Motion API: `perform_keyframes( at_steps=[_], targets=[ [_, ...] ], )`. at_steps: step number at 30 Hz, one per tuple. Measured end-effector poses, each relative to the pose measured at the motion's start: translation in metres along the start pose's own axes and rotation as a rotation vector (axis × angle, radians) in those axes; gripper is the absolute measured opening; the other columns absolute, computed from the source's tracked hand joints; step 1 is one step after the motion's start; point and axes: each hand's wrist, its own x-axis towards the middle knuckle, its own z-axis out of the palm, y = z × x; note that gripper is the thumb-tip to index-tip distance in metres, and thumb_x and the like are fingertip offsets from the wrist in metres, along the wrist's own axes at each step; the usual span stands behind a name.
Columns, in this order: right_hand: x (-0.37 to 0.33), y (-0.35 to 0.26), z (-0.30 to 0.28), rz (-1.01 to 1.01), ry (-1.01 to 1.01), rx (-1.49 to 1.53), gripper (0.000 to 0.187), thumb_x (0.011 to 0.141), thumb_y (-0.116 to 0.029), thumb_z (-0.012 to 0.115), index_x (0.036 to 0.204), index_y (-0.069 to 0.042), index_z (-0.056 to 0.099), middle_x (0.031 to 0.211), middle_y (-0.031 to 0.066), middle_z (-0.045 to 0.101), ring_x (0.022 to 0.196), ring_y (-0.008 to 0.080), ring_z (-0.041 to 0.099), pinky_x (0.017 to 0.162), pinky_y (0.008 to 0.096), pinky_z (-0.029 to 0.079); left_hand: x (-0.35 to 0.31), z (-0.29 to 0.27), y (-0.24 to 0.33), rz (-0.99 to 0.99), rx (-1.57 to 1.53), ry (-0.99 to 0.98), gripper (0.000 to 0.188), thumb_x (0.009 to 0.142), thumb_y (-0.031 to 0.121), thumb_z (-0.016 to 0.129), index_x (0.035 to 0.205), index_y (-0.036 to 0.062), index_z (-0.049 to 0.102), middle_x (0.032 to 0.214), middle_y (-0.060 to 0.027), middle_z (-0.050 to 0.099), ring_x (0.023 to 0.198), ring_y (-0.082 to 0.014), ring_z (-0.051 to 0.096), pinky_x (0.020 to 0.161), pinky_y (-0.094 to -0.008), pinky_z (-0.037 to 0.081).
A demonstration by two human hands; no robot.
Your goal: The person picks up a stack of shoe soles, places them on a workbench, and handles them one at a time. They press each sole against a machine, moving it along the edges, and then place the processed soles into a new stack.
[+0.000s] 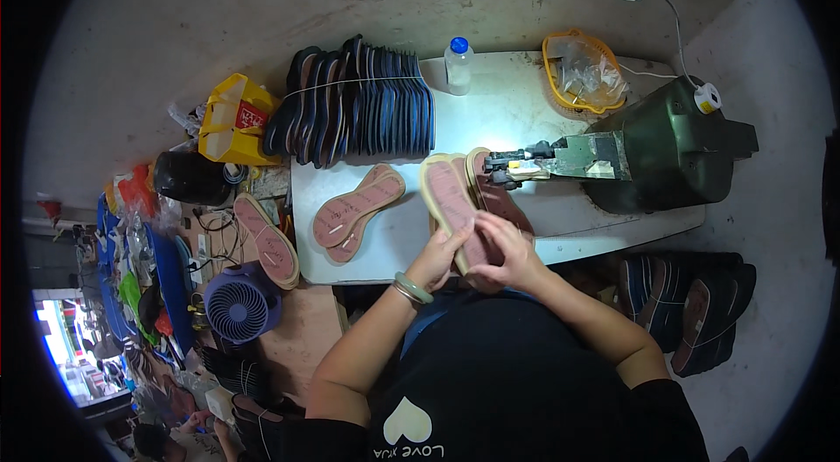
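A pinkish-brown insole (pixel 447 192) with a cream rim is held up in front of my body, at the table's near edge. My left hand (pixel 435 259) closes on its left edge, thumb on top. From the other side my right hand (pixel 507 254) grips its lower end, fingers lying across the face. More of the same insoles (pixel 512 206) lie just behind and to the right, partly under the head of a green sewing machine (pixel 674 147). On the table to the left, a pair of loose insoles (pixel 359 210) lies crossed.
A long tied row of dark soles (pixel 359 99) stands at the back left. Behind are a blue-capped bottle (pixel 458 66) and a yellow basket (pixel 584 73). A purple fan (pixel 242 304) sits left, near more insoles (pixel 267 241). Tied dark bundles (pixel 713 322) are at lower right.
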Motion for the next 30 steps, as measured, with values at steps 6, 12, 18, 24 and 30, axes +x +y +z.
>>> perform_keyframes(
  at_steps=[6,12,18,24,30],
  targets=[
    [0.021,0.016,-0.021,0.52,-0.249,0.687,0.053,0.079,-0.02,0.076,0.124,-0.001,0.054,0.118,0.0095,0.057,0.104,0.0173,0.057,0.086,0.0326,0.049,-0.007,0.006,0.02,-0.09,-0.082,-0.146,0.031,0.093,0.016,0.059,0.121,0.0019,0.055,0.11,-0.0071,0.063,0.098,-0.0145,0.061,0.087,-0.0299,0.049],
    [0.016,-0.017,-0.019,0.546,-0.098,0.269,0.039,0.085,-0.012,0.066,0.122,-0.003,0.057,0.102,0.013,0.067,0.089,0.02,0.067,0.075,0.0303,0.052,0.003,0.022,0.005,0.114,0.079,-0.05,0.027,0.094,0.02,0.059,0.115,0.0034,0.059,0.102,-0.004,0.066,0.088,-0.0098,0.061,0.08,-0.0262,0.05],
    [0.027,-0.045,-0.037,0.099,0.146,-0.416,0.048,0.086,-0.03,0.063,0.131,-0.012,0.053,0.074,0.0092,0.052,0.056,0.0261,0.058,0.051,0.0353,0.049,0.008,0.05,0.045,0.063,-0.136,-0.016,0.024,0.096,0.015,0.052,0.115,0.0015,0.059,0.11,-0.0077,0.064,0.096,-0.0143,0.061,0.085,-0.0292,0.049],
    [0.046,-0.026,-0.056,0.178,0.226,-0.239,0.042,0.082,-0.02,0.069,0.123,-0.013,0.062,0.077,0.0125,0.059,0.064,0.0257,0.06,0.06,0.0326,0.049,0.045,0.052,0.057,0.71,1.097,0.307,0.029,0.089,0.021,0.059,0.104,-0.0034,0.063,0.109,-0.0138,0.058,0.107,-0.0301,0.05,0.094,-0.0387,0.038],
    [-0.001,-0.017,-0.043,0.568,0.491,0.936,0.027,0.086,-0.008,0.067,0.109,0.003,0.059,0.096,0.005,0.066,0.08,0.0095,0.062,0.074,0.0234,0.052,0.064,0.047,0.046,0.484,0.545,0.203,0.031,0.09,0.02,0.059,0.11,-0.0036,0.061,0.102,-0.014,0.064,0.092,-0.0247,0.059,0.085,-0.0348,0.044]
  ],
)
